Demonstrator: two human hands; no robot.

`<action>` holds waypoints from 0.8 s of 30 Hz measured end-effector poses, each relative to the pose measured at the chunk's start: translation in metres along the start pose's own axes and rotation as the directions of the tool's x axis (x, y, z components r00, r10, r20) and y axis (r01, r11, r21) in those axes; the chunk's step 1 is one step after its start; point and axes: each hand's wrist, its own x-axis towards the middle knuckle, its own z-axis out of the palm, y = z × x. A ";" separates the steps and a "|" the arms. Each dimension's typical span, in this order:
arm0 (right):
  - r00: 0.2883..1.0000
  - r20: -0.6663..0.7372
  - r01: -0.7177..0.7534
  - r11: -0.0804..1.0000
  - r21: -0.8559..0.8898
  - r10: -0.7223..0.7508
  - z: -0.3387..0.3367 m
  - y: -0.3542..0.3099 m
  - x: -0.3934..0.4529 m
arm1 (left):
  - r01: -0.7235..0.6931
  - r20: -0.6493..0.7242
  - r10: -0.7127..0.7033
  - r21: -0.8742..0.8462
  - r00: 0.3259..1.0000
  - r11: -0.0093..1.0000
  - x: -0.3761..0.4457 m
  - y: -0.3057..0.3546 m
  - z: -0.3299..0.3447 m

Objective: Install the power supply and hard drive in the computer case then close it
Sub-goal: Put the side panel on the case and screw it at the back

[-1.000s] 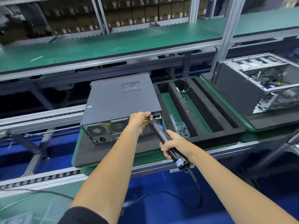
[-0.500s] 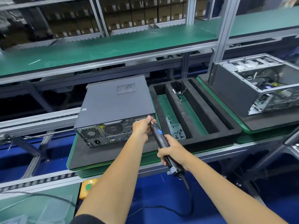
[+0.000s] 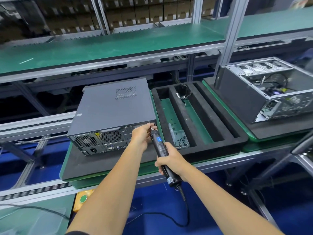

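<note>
While right hand grips screwdriver | screen text unreadable | computer case closed

I see an assembly line: a long green shelf on an aluminium frame runs above the worktop. Stacked cardboard boxes fill the racks behind. Below me, the floor is blue.

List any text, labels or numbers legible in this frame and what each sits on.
None can be read.
Electric screwdriver: blue lit display, characters blurred.
Closed computer case: yellow sticker on the rear panel and small white label at the lid's left corner, both too small.
Stacked cartons: labels blurred.
</note>
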 end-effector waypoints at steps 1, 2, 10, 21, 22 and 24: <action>1.000 -0.002 -0.001 1.000 -0.002 0.001 -0.001 0.000 0.000 | -0.003 0.006 0.003 0.002 1.000 1.000 0.000 0.000 0.000; 1.000 -0.002 -0.001 1.000 -0.003 0.001 -0.001 0.001 0.000 | -0.006 0.008 0.006 0.006 1.000 1.000 0.000 0.000 0.000; 1.000 0.008 0.005 1.000 0.003 -0.005 -0.001 -0.001 0.000 | -0.051 0.000 0.051 0.019 0.999 0.999 0.000 -0.002 -0.001; 1.000 -0.009 -0.003 1.000 -0.011 0.003 0.000 -0.003 0.002 | -0.055 -0.010 0.055 0.026 0.998 0.998 0.005 -0.004 -0.001; 1.000 -0.009 -0.004 1.000 -0.009 0.004 0.000 -0.003 0.002 | -0.053 -0.011 0.053 0.030 0.999 0.998 0.005 -0.003 -0.001; 1.000 -0.010 -0.005 1.000 -0.002 0.005 0.002 -0.003 0.002 | -0.050 -0.006 0.050 0.027 0.999 0.998 0.004 -0.003 -0.002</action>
